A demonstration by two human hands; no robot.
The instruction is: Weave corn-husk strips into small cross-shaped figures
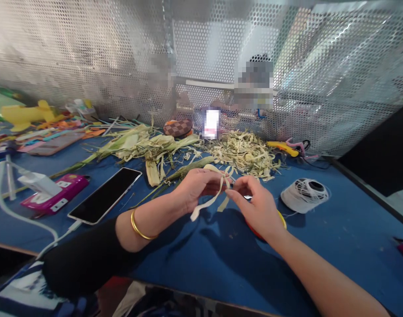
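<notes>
A pale strip of what looks like corn husk (206,204), looped like a small bow with two tails hanging down, is pinched in the fingers of my left hand (196,187). From the right, my right hand (256,204) closes thumb and fingers at the edge of the same strip. Exactly what sits between those right fingertips is partly hidden. Below the right hand, a red and yellow rounded thing (282,220), perhaps scissor handles, is mostly covered. A spool of white thread (303,196) stands to the right of that hand.
Dry husks (138,143) and a heap of shredded strips (244,152) lie behind my hands. To the left are a phone (105,196) on a cable and a magenta power strip (56,193). A yellow-handled tool (283,147) lies near the perforated screen (208,48).
</notes>
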